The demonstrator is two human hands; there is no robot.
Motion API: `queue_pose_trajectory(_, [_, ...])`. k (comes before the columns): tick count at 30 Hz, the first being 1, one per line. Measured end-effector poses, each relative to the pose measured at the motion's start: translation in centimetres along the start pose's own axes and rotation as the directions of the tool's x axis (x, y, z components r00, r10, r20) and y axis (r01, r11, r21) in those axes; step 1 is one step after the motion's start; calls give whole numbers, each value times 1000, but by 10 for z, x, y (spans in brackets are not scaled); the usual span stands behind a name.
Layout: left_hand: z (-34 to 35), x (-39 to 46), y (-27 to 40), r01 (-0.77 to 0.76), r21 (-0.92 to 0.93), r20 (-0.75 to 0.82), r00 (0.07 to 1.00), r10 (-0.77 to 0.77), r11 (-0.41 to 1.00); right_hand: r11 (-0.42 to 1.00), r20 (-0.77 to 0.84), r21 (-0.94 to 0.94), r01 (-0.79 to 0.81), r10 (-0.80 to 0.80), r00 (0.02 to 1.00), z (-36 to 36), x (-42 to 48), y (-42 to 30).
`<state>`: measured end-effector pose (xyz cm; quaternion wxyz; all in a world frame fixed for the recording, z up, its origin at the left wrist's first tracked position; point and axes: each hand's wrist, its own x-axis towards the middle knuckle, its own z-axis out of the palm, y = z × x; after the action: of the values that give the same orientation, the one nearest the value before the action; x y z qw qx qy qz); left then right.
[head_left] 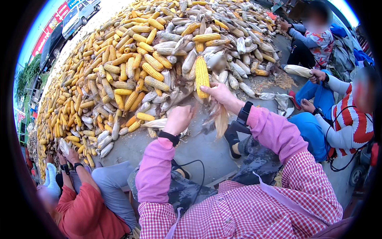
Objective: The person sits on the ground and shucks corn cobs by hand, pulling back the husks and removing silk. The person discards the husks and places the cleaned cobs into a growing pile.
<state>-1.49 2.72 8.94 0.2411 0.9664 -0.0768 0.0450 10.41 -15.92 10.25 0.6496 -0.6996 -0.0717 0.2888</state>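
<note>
My right hand [220,95] grips a yellow corn cob [202,76] near its lower end. The kernels are bare, and peeled dry husk [221,121] with brownish silk hangs down below that hand. To the left, my left hand [180,119] is curled closed, apart from the cob. Reddish wisps, seemingly corn silk, blur at its fingertips; whether the fingers pinch any is hidden. Just beyond both hands rises a large heap of corn [149,59], with bare yellow cobs mostly on the left and ears in pale husks [235,70] more to the right.
A person in a striped top [352,119] sits close at right, holding a husked ear [297,71]. Another person in red [86,206] sits at left with an ear [64,147]. A third sits at far right. A black cable [203,170] loops near my legs above the grey floor [206,149].
</note>
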Motion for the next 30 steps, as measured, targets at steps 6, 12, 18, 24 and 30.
queue_pose_trajectory(6, [-1,-7,22,230,-402,273,954,-124,886,979,-33,194,-68,76,997,-18,20,23])
queue_pose_trajectory(12, [25,3,17,371,-557,134,923,-361,743,992,-45,118,-43,48,998,-3,12,21])
queue_pose_trajectory(18, [48,22,0,434,-673,65,841,-536,599,942,-19,-197,271,-280,960,39,-2,4])
queue_pose_trajectory(24, [1,25,28,407,-913,386,866,-319,1,568,-35,-579,585,-734,678,47,-21,-13])
queue_pose_trajectory(30, [5,27,27,47,-999,41,886,-461,3,476,162,-554,683,-743,649,50,-35,-36])
